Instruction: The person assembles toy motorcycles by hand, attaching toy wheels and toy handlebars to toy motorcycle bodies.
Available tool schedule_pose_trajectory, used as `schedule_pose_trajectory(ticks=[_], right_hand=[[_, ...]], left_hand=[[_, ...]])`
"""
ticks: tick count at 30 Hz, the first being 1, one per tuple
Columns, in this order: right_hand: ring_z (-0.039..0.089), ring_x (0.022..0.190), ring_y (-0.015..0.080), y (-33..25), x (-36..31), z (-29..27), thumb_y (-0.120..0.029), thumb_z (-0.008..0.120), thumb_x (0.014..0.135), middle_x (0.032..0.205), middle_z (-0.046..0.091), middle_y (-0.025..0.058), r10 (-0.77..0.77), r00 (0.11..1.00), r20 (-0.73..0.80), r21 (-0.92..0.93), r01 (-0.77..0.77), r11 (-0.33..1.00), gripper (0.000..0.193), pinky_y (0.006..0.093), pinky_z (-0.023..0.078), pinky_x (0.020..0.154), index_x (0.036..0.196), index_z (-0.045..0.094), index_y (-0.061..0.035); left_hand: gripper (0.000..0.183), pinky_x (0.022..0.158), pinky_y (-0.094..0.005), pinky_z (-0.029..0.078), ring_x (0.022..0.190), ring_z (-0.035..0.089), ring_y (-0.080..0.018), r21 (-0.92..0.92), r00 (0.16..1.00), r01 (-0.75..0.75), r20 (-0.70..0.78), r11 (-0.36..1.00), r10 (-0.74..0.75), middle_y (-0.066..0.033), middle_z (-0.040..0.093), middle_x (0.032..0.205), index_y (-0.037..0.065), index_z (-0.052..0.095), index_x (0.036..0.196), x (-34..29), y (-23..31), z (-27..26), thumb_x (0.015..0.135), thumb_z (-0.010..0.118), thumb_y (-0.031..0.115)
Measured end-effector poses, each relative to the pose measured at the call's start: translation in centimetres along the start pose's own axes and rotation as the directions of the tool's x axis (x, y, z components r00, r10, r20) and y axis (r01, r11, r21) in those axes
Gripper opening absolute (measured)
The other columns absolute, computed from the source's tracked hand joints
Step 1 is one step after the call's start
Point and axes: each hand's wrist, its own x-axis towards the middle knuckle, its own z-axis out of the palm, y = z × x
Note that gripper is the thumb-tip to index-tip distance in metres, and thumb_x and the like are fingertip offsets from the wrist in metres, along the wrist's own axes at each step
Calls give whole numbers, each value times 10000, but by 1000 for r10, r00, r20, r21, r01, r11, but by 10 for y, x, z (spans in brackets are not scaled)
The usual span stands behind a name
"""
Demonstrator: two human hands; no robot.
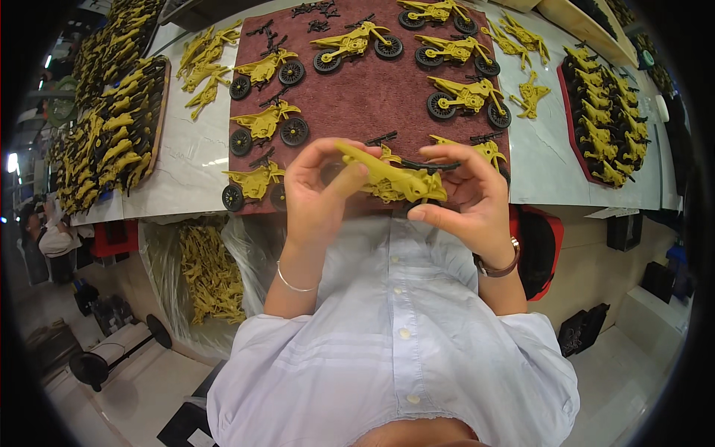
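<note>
Just above the near edge of the cloth, my left hand (316,186) grips the rear end of a yellow plastic toy motorcycle body (398,182) between thumb and fingers. At its other end, my right hand (480,197) curls round a thin black handlebar part (436,165), its fingertips on top and its thumb below. Whether the black part is joined to the body or only touching it, I cannot tell. Behind my hands, a yellow toy motorcycle (488,151) is partly hidden. Another toy motorcycle (255,182) with black wheels lies left of my left hand.
On the dark red cloth (372,97) lie several toy motorcycles (350,45) and loose black parts (316,9). Yellow bodies (530,95) lie on the white table beside it. Loaded trays (570,123) flank both sides. A plastic bag of yellow pieces (208,272) stands below the table edge.
</note>
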Motion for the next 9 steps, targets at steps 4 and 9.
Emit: schedule_pose_trajectory(ticks=[4, 9], right_hand=[[576, 993, 143, 4, -1, -12, 99, 729, 681, 1100, 563, 76, -21, 999, -50, 27, 23, 999, 573, 293, 505, 865, 1189, 472, 26], [570, 1050, 166, -2, -1, -17, 88, 735, 682, 1127, 561, 84, 5, 998, 69, -66, -1, 998, 590, 290, 496, 872, 1203, 468, 17]], left_hand=[[248, 810, -331, 525, 938, 631, -201, 3, 992, 25, 127, 1000, -25, -144, 647, 988, -17, 583, 979, -4, 7, -4, 751, 668, -65], [477, 843, -333, 515, 972, 626, -228, 617, 893, 39, 331, 786, -305, -152, 628, 1081, -12, 510, 1203, -10, 23, -3, 755, 673, -32]])
